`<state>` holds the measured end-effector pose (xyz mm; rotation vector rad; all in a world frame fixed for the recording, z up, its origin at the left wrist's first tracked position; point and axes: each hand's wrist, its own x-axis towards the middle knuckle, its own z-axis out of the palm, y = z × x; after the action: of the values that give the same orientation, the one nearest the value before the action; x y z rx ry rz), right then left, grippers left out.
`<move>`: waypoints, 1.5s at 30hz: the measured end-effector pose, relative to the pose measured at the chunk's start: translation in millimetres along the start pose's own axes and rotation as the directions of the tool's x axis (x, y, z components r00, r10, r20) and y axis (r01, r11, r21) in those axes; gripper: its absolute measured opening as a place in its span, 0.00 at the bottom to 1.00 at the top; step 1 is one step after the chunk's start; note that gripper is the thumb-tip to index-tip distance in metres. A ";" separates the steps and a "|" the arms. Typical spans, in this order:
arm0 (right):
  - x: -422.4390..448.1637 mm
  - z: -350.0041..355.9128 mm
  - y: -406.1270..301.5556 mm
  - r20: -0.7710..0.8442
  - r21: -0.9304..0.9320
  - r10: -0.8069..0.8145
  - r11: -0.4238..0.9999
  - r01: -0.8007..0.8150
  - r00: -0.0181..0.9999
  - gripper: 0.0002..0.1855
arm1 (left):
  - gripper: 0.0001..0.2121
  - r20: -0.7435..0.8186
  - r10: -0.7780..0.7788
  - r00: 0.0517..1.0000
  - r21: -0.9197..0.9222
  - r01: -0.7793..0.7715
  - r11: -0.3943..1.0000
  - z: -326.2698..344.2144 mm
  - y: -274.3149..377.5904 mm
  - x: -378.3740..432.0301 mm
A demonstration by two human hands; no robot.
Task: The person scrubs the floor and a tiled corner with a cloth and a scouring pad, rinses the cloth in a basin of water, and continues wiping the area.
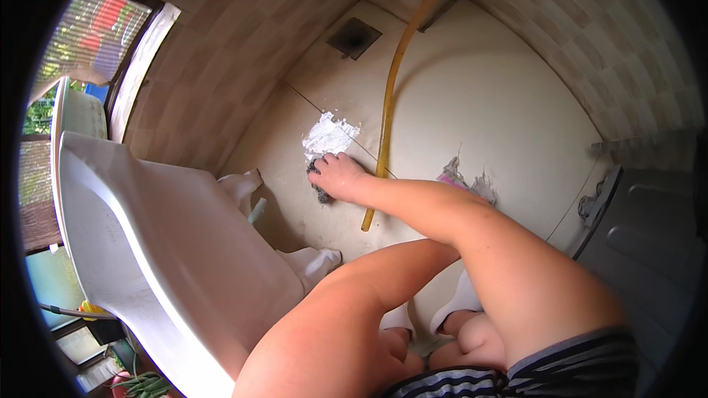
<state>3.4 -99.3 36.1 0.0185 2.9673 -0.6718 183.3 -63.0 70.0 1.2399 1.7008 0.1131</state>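
My right hand presses a dark grey scouring pad, which looks like steel wool, against the tiled floor. Just beyond the fingers lies a bright white patch of powder or paste, spread across a grout line. A yellow hose runs down past the hand and ends close to the wrist. My left forearm crosses beneath the right one, and the left hand is hidden behind it. Above the right forearm, a frayed grey rag with some pink rests on the floor.
A white bathtub on feet stands at left. Near the far corner is a dark square floor drain. Tiled walls enclose the floor. At right stands a dark grey panel. A potted plant shows at lower left.
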 end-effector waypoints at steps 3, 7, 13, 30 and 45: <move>0.0 -28.5 7.4 -0.045 0.470 0.083 0.881 -0.052 0.996 0.18 | 0.18 0.003 -0.015 1.000 0.060 0.015 0.998 1.2 -12.2 -9.8; -67.4 -87.5 62.8 0.003 0.909 0.147 0.412 -0.064 0.989 0.26 | 0.15 0.166 -0.076 0.983 0.382 0.007 0.924 -3.4 -28.6 -6.1; -262.3 -73.8 105.6 0.014 0.177 0.537 0.829 -0.531 0.843 0.22 | 0.17 0.419 -0.281 0.863 0.582 -0.019 0.813 -33.4 -25.4 3.7; -315.9 -18.3 71.3 -0.060 -0.366 0.516 0.785 -0.499 0.855 0.28 | 0.15 0.460 0.012 0.888 0.287 -0.161 0.944 -55.0 -54.7 17.7; -287.4 -35.0 93.6 -0.032 -0.088 0.772 0.630 -0.771 0.635 0.27 | 0.18 0.634 -0.116 0.764 0.290 -0.096 0.952 -43.8 -48.0 44.4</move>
<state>289.2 3.2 55.9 1.2067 2.5576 -0.3821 119.2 -32.4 36.1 1.2929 1.1274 -0.5597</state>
